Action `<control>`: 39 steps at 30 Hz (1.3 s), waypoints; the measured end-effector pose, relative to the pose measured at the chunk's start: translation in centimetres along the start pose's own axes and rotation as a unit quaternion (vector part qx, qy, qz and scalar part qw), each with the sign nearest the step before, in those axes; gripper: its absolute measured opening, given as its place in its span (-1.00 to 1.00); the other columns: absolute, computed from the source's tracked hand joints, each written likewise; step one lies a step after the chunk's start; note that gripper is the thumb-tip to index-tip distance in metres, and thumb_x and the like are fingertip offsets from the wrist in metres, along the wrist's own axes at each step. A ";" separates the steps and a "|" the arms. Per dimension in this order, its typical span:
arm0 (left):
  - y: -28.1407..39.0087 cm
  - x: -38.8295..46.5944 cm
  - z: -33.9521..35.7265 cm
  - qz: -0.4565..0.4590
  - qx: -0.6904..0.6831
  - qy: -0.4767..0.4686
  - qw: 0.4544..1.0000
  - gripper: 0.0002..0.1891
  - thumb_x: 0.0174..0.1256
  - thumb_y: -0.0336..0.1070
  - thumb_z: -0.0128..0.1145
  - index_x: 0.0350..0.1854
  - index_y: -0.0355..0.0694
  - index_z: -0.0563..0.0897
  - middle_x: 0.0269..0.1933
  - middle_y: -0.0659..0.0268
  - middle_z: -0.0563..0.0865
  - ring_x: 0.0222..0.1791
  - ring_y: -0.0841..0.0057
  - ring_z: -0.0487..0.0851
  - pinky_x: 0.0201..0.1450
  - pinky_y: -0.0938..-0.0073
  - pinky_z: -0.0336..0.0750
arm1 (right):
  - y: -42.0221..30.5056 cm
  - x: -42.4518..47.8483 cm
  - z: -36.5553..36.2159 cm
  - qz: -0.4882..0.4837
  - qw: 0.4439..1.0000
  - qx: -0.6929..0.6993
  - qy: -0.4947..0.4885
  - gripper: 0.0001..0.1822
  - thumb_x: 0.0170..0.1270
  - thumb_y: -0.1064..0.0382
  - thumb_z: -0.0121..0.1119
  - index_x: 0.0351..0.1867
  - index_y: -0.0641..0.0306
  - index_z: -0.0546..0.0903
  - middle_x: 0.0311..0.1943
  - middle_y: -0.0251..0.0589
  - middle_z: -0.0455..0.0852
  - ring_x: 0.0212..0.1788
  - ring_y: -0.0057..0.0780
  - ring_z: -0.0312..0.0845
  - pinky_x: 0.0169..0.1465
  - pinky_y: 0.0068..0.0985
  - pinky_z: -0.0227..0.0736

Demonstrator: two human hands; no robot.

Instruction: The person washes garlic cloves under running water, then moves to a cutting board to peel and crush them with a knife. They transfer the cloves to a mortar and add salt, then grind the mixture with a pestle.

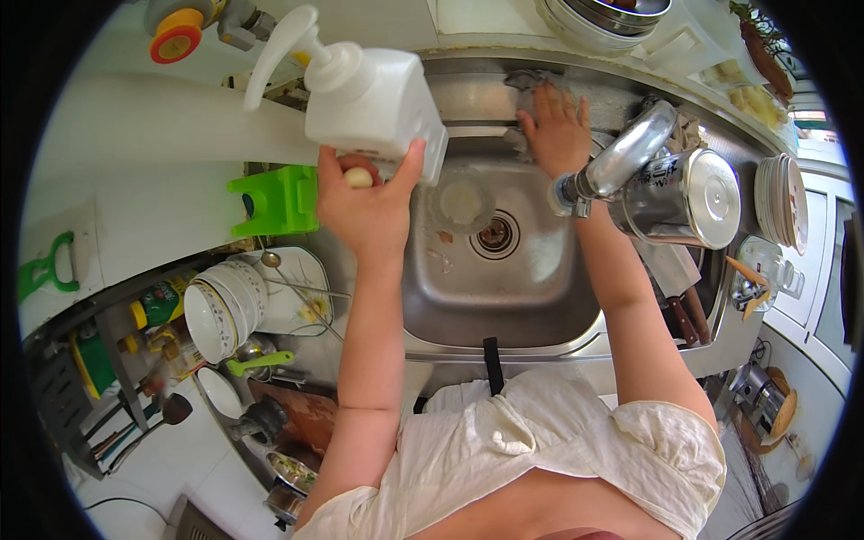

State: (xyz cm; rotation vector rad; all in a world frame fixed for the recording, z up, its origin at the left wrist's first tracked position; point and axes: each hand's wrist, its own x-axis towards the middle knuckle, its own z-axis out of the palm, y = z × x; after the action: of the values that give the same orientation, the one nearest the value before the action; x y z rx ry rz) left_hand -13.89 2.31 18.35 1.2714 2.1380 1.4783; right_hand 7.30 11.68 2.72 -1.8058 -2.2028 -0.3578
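My left hand (pixel 368 209) grips a white plastic pump bottle (pixel 378 101) above the left back corner of the sink. A small pale round thing (pixel 358 177) shows among its fingers; what it is I cannot tell. My right hand (pixel 559 131) lies flat, fingers spread, on a crumpled grey cloth (pixel 523 101) at the sink's back ledge. Between the hands is the stainless steel sink (pixel 499 317). A clear bowl (pixel 461 200) sits in it beside the drain (pixel 495 234), which holds brown scraps.
A metal faucet (pixel 634 148) arches by my right forearm, in front of a steel canister (pixel 682 199). Farther right lie a cleaver (pixel 668 270) and stacked plates (pixel 779 199). On the left stand a green plastic holder (pixel 280 202), stacked bowls (pixel 223 304) and a tray (pixel 317 270).
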 end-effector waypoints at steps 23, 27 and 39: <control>0.9 -0.6 12.9 0.067 -0.057 0.078 0.993 -0.27 -0.31 -0.06 0.57 -0.06 -0.33 0.50 -0.56 0.40 0.55 -0.56 0.48 0.54 -0.34 0.40 0.49 | 6.7 -7.8 3.5 0.105 0.988 -0.100 -0.054 -0.36 0.17 0.04 0.16 0.22 0.37 0.36 0.21 0.05 0.41 0.17 -0.01 0.40 0.28 -0.17 0.19; 0.7 -0.8 14.0 0.084 -0.053 0.093 0.991 -0.24 -0.28 -0.03 0.57 -0.02 -0.35 0.49 -0.42 0.26 0.63 -0.44 0.36 0.61 -0.24 0.36 0.51 | 6.4 -10.2 -0.7 0.093 0.992 -0.051 -0.067 -0.48 0.21 0.15 0.09 0.16 0.41 0.42 0.12 0.07 0.50 0.09 -0.06 0.48 0.21 -0.23 0.29; -0.7 -3.3 5.1 -0.237 -0.262 -0.122 0.928 -0.68 0.34 -0.04 0.12 -0.20 -0.24 0.55 -0.46 0.38 0.55 -0.48 0.65 0.51 -0.54 0.61 0.35 | 7.8 -18.9 -8.1 0.135 0.981 0.067 -0.126 -0.43 0.32 0.14 0.02 0.32 0.33 0.30 0.32 0.03 0.32 0.38 -0.05 0.19 0.40 -0.18 0.06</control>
State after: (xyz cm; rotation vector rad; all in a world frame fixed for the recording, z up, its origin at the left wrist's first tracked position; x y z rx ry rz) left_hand -9.18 2.97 14.57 0.6466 1.5803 1.4415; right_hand 18.90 -6.95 3.62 -2.1355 -2.0368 0.0785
